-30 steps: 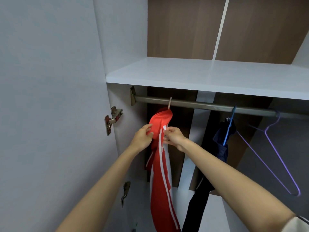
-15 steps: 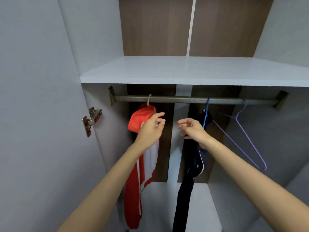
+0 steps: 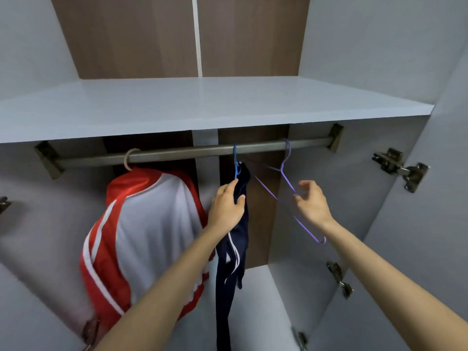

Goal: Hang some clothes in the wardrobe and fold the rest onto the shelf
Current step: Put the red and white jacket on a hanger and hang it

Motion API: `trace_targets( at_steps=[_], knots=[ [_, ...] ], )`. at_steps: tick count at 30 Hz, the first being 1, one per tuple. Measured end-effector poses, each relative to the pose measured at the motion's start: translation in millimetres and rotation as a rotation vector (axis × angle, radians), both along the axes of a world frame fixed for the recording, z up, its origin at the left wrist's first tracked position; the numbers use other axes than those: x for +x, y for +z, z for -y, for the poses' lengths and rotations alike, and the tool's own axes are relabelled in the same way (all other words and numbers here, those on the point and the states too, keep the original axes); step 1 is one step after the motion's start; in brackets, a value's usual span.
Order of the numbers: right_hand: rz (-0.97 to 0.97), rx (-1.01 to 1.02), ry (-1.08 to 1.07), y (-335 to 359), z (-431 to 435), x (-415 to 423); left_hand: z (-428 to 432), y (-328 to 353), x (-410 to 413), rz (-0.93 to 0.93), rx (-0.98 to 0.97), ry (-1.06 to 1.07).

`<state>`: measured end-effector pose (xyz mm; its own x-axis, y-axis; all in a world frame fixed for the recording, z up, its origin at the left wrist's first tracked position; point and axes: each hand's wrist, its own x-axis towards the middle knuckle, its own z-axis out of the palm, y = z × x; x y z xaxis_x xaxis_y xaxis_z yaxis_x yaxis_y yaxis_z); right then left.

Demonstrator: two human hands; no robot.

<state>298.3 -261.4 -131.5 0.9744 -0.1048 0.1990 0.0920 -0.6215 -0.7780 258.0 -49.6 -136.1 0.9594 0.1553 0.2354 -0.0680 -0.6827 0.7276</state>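
A red and white jacket [image 3: 152,224] hangs at the left of the metal rail [image 3: 177,153] on a beige hanger [image 3: 129,160]. Navy trousers with white stripes [image 3: 234,252] hang from a blue hanger [image 3: 235,162] at mid-rail. My left hand [image 3: 226,207] grips the top of the trousers just under the blue hanger, thumb on the fabric. An empty purple wire hanger [image 3: 287,173] hangs to the right. My right hand [image 3: 310,205] is at its sloping wire, fingers spread and loosely bent, holding nothing. The white shelf [image 3: 202,107] above the rail is bare.
The wardrobe's right door [image 3: 417,249] stands open, with metal hinges [image 3: 402,171] at hand height and lower down. White side walls close in both sides. The brown back panel [image 3: 243,36] lies behind the rail and shelf.
Both hands left the red jacket and moved right. The left hand now grips the navy trousers; the right hand reached the purple hanger. The view swung right and the jacket turned to show its white back.
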Motion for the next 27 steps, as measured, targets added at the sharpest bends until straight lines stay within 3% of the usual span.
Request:
trace_targets(
  at_steps=[5, 10, 17, 27],
  knots=[
    [-0.104, -0.058, 0.102, -20.7, 15.4, 46.2, 7.1, -20.3, 33.8, -0.034, 0.028, 0.071],
    [-0.160, 0.087, 0.217, -26.7, 1.4, 80.6, 3.4, -28.9, 48.0, 0.003, -0.017, 0.134],
    [0.054, 0.296, 0.183, -27.6, -5.7, 96.1, 9.9, -32.4, 49.8, 0.067, -0.080, 0.171],
    [0.132, 0.310, 0.107, -4.7, 14.2, 60.5, 25.2, -13.0, 26.9, 0.137, 0.026, 0.177]
  ],
)
